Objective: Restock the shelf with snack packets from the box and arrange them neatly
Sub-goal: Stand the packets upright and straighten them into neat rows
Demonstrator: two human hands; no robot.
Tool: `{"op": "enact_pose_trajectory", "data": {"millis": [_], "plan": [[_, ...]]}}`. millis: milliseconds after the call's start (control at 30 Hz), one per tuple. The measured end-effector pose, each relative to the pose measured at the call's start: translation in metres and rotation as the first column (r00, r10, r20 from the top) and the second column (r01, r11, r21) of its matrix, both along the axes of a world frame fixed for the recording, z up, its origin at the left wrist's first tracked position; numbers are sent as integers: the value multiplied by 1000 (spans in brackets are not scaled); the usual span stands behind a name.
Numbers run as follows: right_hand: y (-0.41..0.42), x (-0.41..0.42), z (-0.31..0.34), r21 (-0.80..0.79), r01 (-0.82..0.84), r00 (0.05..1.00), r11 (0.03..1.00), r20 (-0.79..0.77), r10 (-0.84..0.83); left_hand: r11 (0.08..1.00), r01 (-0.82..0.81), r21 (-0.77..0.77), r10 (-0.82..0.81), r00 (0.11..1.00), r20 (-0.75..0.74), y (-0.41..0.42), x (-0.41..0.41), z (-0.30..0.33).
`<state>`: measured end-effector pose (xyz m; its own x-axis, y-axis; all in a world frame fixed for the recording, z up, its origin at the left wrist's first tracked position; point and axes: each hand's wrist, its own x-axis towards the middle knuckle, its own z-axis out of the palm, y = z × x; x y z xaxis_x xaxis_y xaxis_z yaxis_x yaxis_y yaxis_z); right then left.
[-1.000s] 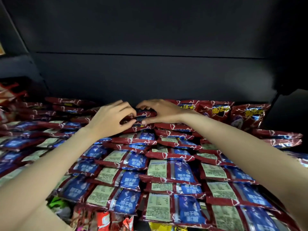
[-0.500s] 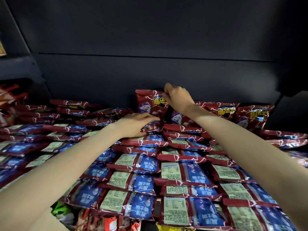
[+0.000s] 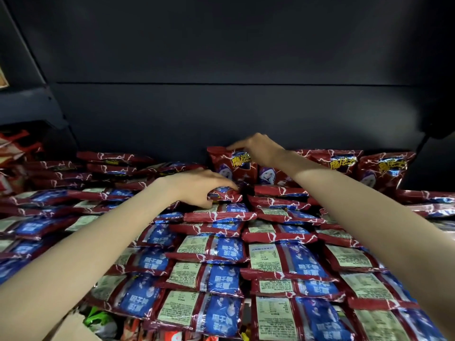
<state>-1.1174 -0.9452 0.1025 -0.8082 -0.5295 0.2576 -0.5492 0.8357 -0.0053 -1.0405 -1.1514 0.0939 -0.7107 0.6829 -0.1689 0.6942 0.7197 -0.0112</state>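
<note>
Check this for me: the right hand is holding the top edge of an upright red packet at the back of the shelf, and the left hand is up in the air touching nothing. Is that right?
One part is wrong. The left hand is not in the air; it rests on the flat red packets in front of the upright packet, fingers curled over one. The head view shows this. The right hand does hold that upright packet's top edge.

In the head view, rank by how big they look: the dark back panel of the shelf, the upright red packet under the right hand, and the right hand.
1. Dark back panel.
2. Upright red packet, largely visible.
3. Right hand, looks similar; too close to rank firmly.
</note>
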Motion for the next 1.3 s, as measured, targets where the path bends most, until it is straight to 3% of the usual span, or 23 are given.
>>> {"op": "enact_pose_trajectory", "data": {"millis": [167,233,267,333,500,600,700,800,867,1000,1167,1300], "plan": [[-5,4,-1,129,13,999,992,-49,-6,1000,20,-3,-20,1000,-16,-2,1,-1],[-4,7,-2,273,15,972,962,-230,51,1000,26,3,-25,999,-29,-3,1,-2],[-4,8,-3,356,9,919,934,-371,132,1000,28,7,-27,999,-36,-4,1,-3],[-3,7,-3,497,13,828,867,-492,269,999,34,26,-33,999,-43,-7,1,-5],[-3,2,-16,685,-19,811,728,-415,412,1000,10,22,-9,998,-55,-7,4,-8],[-10,7,-15,574,-88,881,814,-337,333,1000,2,23,3,978,-211,-9,13,-8],[-28,17,0,280,-314,871,907,-295,392,996,26,90,9,931,-366,-22,25,-2],[-61,25,11,9,-462,880,887,-117,460,965,107,240,35,854,-520,-53,34,2],[-86,31,12,-80,-489,872,869,-9,490,940,104,325,107,815,-569,-77,36,1],[-117,28,5,-81,-448,886,890,88,454,939,-3,343,199,818,-540,-108,40,-4],[-106,5,17,-118,-248,961,962,-156,229,967,-134,215,213,888,-406,-109,30,-3],[-89,-11,18,8,-90,979,996,-185,90,974,-223,46,228,952,-205,-103,9,2]]}}
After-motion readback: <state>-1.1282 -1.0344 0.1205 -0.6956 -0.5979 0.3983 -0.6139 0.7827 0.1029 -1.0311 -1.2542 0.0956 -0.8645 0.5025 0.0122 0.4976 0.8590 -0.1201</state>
